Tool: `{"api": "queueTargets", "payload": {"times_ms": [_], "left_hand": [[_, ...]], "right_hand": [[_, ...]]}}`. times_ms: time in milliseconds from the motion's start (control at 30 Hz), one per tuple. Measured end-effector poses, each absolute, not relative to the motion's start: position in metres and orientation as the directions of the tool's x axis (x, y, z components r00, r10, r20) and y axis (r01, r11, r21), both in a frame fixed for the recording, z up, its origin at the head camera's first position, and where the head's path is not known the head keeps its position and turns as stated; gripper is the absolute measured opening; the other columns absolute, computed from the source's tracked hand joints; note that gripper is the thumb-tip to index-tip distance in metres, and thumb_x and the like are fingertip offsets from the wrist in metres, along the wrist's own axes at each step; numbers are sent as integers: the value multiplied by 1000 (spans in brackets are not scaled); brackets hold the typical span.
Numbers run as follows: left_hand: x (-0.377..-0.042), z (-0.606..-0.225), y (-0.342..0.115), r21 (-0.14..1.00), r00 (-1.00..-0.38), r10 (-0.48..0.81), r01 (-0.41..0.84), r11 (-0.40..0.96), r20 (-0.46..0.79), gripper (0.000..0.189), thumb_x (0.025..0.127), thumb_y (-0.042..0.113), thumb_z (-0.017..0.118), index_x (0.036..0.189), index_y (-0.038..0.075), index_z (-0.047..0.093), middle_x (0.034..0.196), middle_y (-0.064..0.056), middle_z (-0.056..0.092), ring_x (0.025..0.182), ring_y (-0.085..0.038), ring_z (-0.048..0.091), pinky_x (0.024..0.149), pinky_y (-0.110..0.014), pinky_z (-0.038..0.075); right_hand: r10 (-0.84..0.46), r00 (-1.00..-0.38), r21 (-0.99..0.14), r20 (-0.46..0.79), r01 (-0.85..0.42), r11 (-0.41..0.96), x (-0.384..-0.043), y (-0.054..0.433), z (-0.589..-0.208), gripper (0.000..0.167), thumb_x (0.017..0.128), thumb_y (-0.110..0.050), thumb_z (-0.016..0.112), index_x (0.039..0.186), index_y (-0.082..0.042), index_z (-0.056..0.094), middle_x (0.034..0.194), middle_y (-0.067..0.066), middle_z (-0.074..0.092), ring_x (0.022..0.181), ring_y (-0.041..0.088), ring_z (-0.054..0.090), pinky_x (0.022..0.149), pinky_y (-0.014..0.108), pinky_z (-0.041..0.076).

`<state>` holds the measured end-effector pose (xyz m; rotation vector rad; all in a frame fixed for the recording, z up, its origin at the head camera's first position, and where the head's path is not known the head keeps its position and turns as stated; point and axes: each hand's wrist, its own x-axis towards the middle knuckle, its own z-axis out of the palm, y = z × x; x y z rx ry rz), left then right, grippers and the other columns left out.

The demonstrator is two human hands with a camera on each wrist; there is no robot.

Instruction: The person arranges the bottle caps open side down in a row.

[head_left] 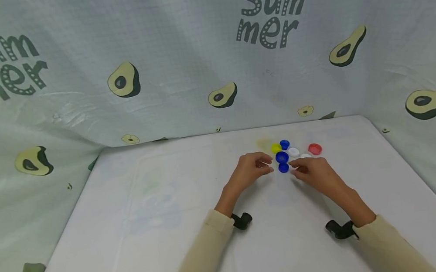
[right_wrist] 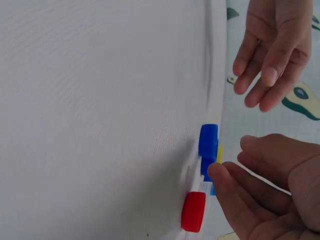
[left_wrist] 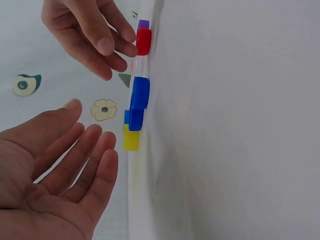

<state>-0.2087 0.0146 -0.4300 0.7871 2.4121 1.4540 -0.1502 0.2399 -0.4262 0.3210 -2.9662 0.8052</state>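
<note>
Pale cloth (head_left: 172,66), printed with avocados and the word "summer", hangs behind the white table (head_left: 154,247) we look down on. Two beige sleeves (head_left: 206,255) reach over it toward its far right part. From them we follow the left hand (head_left: 253,166) and the right hand (head_left: 315,173), turned toward each other. We see both released: the left fingers curve loosely, thumb apart, and the right thumb and fingers also stand apart. Each wrist bears a black device (head_left: 243,221).

Between the two sets of fingertips we find the larger blue cap (head_left: 282,157) and, on its near side, the front blue cap (head_left: 283,167). A gap parts them from the left fingertips; the right fingertips are closer, and we cannot tell whether they touch. Just beyond lie the yellow cap (head_left: 276,148) and the back blue cap (head_left: 284,144). Rightward we see one white cap (head_left: 293,152), a second white cap (head_left: 305,155) partly hidden by the right hand, and the red cap (head_left: 315,149).
</note>
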Motion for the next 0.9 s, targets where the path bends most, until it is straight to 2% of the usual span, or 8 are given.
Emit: {"api": "queueTargets", "payload": {"times_ms": [233, 433, 600, 900], "left_hand": [[-222, -437, 32, 883, -851, 525, 267, 387, 27, 23, 88, 6, 80, 110, 4, 76, 108, -7, 76, 95, -16, 73, 80, -22, 57], [-228, -441, 40, 835, -868, 496, 253, 489, -27, 23, 86, 8, 82, 109, 4, 78, 103, -5, 78, 94, -13, 71, 83, -21, 56], [-232, -445, 44, 822, -875, 482, 246, 514, -40, 21, 85, 6, 82, 106, 4, 80, 98, -4, 79, 94, -14, 72, 84, -21, 56], [-236, -447, 54, 803, -873, 488, 301, 514, 15, 22, 81, 5, 85, 102, 3, 80, 95, -5, 79, 88, -12, 73, 78, -17, 55]], "right_hand": [[-128, -988, -580, 82, -152, 800, -161, 237, -432, 29, 93, -7, 74, 118, 7, 70, 109, 21, 74, 95, 34, 73, 80, 43, 62], [-79, -997, -617, 6, -66, 784, -168, 230, -438, 29, 92, -7, 76, 117, 6, 71, 108, 20, 74, 98, 35, 71, 86, 45, 60], [-59, -998, -604, -30, -29, 796, -171, 227, -438, 30, 90, -6, 77, 116, 7, 71, 103, 19, 75, 95, 32, 72, 84, 43, 61], [-65, -997, -549, -31, -37, 835, -175, 228, -431, 29, 88, -6, 80, 112, 8, 72, 98, 17, 75, 90, 30, 73, 80, 41, 62]]}}
